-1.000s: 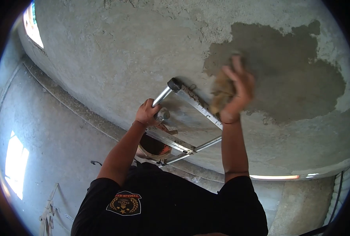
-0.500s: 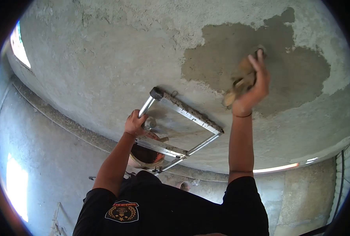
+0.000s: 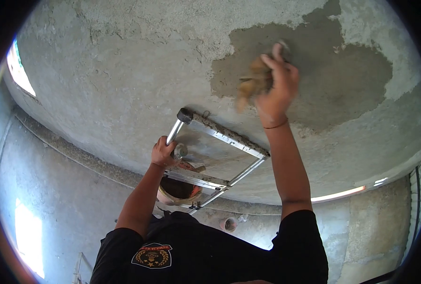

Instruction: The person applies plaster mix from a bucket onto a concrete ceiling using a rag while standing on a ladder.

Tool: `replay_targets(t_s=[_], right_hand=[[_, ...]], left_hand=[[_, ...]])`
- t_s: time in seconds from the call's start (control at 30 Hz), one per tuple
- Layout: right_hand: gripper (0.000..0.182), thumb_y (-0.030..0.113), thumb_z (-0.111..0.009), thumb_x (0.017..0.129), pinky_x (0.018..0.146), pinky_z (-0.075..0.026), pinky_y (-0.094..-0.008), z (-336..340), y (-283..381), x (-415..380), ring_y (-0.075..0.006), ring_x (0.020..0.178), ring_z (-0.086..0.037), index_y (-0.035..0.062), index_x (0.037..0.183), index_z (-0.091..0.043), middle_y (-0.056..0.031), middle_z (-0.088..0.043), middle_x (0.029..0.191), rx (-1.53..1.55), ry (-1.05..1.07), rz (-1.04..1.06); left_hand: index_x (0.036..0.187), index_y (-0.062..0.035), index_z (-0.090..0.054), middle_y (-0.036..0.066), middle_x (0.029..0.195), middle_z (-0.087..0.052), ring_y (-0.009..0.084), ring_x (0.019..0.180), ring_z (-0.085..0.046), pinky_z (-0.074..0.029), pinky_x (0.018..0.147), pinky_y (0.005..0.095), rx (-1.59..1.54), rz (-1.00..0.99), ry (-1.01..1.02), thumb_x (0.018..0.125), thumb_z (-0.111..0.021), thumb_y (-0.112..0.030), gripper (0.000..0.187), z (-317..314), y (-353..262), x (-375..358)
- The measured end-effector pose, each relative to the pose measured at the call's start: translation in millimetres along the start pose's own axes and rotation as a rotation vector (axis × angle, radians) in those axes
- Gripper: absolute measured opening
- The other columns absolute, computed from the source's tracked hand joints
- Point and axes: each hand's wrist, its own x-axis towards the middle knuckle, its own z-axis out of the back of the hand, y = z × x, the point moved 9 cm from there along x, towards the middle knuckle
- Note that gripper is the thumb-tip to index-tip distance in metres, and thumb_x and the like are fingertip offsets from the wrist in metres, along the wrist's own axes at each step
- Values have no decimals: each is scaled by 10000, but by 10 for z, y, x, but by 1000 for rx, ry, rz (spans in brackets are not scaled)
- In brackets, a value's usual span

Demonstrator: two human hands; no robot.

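My right hand [image 3: 279,87] is raised against the wall, its fingers wrapped round a brownish, blurred pad-like tool [image 3: 255,80]. The tool lies over the left part of a dark, damp-looking patch [image 3: 340,71] on the rough grey wall [image 3: 139,61]. Lower down, my left hand [image 3: 163,152] is closed round the upper left rail of an aluminium ladder [image 3: 234,142]. A rounded grey object [image 3: 180,150] is beside that hand; what it is I cannot tell.
Below the ladder's top hangs a bucket [image 3: 179,189] with dark contents. Another small bucket [image 3: 229,224] is far below. Bright openings show at the left, and a ledge [image 3: 78,151] runs along the wall's foot.
My right hand and the tool have moved left across the damp patch. My left hand keeps its hold on the ladder. The view has shifted slightly, showing more of both buckets.
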Motion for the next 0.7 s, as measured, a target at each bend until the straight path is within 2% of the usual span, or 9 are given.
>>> replay_targets(t_s=[0.13, 0.23, 0.37, 0.43, 0.47, 0.53, 0.6, 0.67, 0.7], right_hand=[[437, 102, -789, 614, 789, -497, -345, -281, 234, -91, -244, 916, -617, 101, 1034, -672, -141, -656, 1221, 138, 157, 127], [388, 76, -760, 650, 754, -508, -318, 135, 274, 184, -239, 906, -621, 111, 1027, -673, -119, -658, 1227, 219, -20, 144], [326, 69, -731, 685, 748, -510, -313, 36, 131, 184, -236, 898, -618, 116, 1003, -676, -94, -663, 1222, 214, -55, 17], [298, 45, -708, 693, 742, -514, -307, -376, 259, -28, -234, 888, -611, 109, 982, -676, -83, -660, 1230, 185, 115, 116], [298, 45, -708, 693, 742, -514, -307, -407, 316, -52, -234, 888, -611, 109, 982, -676, -83, -660, 1230, 187, 111, 121], [302, 14, -696, 689, 745, -521, -310, -518, 472, -167, -237, 885, -607, 106, 976, -672, -70, -652, 1245, 291, 274, 150], [316, 24, -711, 666, 733, -531, -313, -210, 377, 106, -242, 893, -604, 111, 968, -675, -80, -653, 1240, 283, 182, 167], [314, 34, -715, 653, 723, -534, -314, 187, 132, 335, -248, 887, -600, 119, 953, -679, -91, -661, 1220, 165, -83, 99], [320, 34, -718, 642, 720, -532, -312, 160, -76, 330, -244, 877, -595, 115, 949, -682, -98, -665, 1212, 314, -122, -10]], left_hand=[[966, -179, -627, 127, 936, -512, 346, 879, -587, -516, 695, 463, 10, 9, 2, 508, -790, -253, 492, -40, 25, -28], [969, -180, -628, 128, 938, -512, 347, 881, -586, -516, 694, 464, 11, -6, -4, 508, -790, -255, 494, 23, -4, 19], [978, -183, -629, 126, 937, -511, 348, 889, -584, -514, 697, 465, 5, -6, -8, 503, -793, -261, 508, -28, 38, -19], [984, -186, -627, 126, 939, -512, 348, 889, -585, -514, 700, 466, 11, -3, 4, 503, -794, -262, 515, 5, 10, 1], [991, -189, -625, 126, 940, -512, 348, 890, -585, -514, 702, 468, 14, 6, 16, 502, -795, -263, 522, 4, 5, 4], [996, -192, -623, 126, 944, -512, 347, 891, -584, -515, 706, 468, 12, 19, 31, 498, -799, -264, 533, -9, 6, -32], [1001, -195, -621, 126, 949, -512, 347, 891, -584, -516, 710, 468, 12, 28, 37, 493, -802, -265, 544, -6, 23, 2], [999, -195, -617, 124, 959, -514, 346, 891, -584, -519, 713, 466, 15, 22, 52, 475, -812, -260, 562, 3, -1, 8], [999, -195, -617, 124, 959, -514, 346, 891, -584, -519, 713, 466, 18, 23, 51, 475, -812, -260, 562, -10, 7, 1]])
